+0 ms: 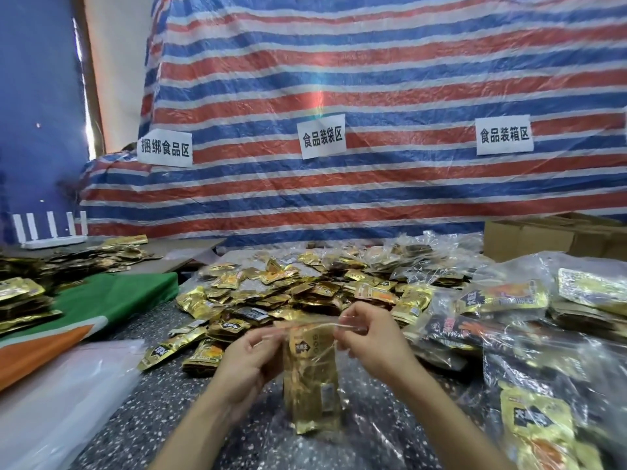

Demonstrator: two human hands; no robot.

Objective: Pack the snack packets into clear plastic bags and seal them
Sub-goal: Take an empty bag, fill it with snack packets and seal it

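Clear plastic bag (310, 388) stood upright just above the worktop (163, 422), centre-front. Long axis vertical, mouth up, bottom end pointing down toward the person. Gold snack packets (307, 351) were stacked inside it, also on end.

Left hand (249, 362) pinched the bag's top edge at the left corner, fingers (261, 337) curled narrow on the film. Right hand (371, 339) pinched the same edge at the right, fingers (353, 317) closed on a clear strip. The top edge ran taut and roughly level between the two hands.

Loose packet pile (281, 286) lay just behind the bag. Filled bags (529, 320) were heaped on the right. A stack of empty clear bags (68, 385) lay front-left, with a green and orange cloth (108, 296) behind it.

The worktop was dark speckled stone. A red-white-blue striped tarp (373, 79) covered the back, carrying three white paper signs (324, 137). Cardboard box (543, 235) far right, white router (51, 237) far left, blue wall (34, 96) behind it.
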